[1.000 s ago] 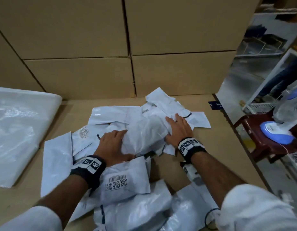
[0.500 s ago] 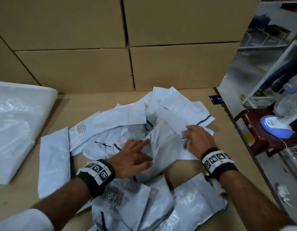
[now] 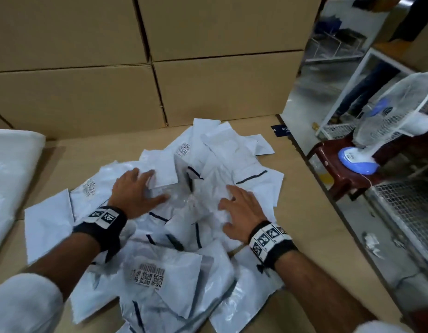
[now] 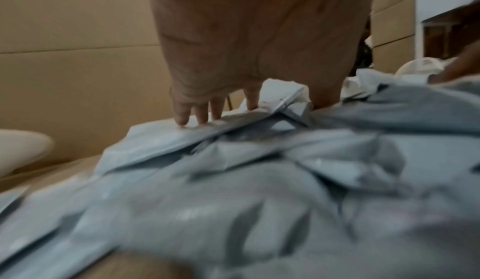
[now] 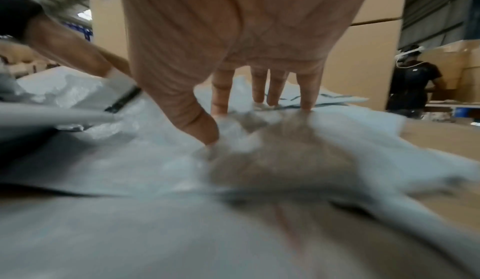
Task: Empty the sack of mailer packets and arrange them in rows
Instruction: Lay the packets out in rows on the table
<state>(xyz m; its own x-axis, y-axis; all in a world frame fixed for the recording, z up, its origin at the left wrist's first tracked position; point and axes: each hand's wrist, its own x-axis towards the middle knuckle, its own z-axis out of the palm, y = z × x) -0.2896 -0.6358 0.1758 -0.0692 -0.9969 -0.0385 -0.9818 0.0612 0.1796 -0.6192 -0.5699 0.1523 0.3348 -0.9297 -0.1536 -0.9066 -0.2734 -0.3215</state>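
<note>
Mailer packets (image 3: 184, 236) are out and heaped in one loose, overlapping pile mid-surface (image 3: 316, 236), right in front of the stacked cardboard boxes (image 3: 220, 87). The sack (image 3: 13, 176) lies slack, left of the pile, apparently emptied. Left hand (image 3: 133, 195) is spread flat, fingers (image 4: 182, 117) pressing the top packets; right hand (image 3: 241, 212) is splayed too, fingertips (image 5: 306, 100) down, pinching nothing. No rows yet, I'd say: all the sorting remains.

a loose heap of flat, pale grey plastic mailer packets (image 3: 208, 179), some showing barcode labels and dark strips, overlaps mid-bench, reaching the near edge. a limp translucent white plastic sack (image 3: 11, 179) lies at the bench's left edge.
</note>
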